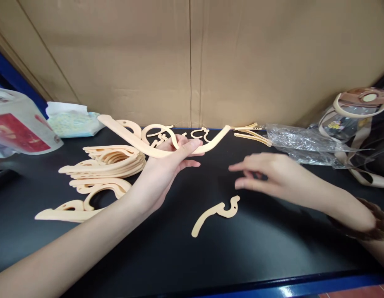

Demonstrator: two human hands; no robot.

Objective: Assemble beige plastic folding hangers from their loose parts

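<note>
My left hand (170,167) pinches a beige plastic hanger part (126,135) between thumb and fingers, above the table. This part has a long curved bar and a rounded loop; my fingers hide some of its middle. To the right, my right hand (269,171) hovers with fingers apart and nothing in them. Below it, a small beige hook piece (206,214) with a curved arm lies flat on the black table (167,256). Left of my left hand rests a stack of similar beige hanger parts (117,167), with another part (68,213) nearer me, partly behind my forearm.
Several small beige hook pieces (201,133) lie at the back by the cardboard wall (148,62). Thin beige strips (252,136) and a clear plastic bag (303,142) are back right. A strapped bottle (341,120) stands far right; a tissue pack (75,122) and white bag (21,124) are left.
</note>
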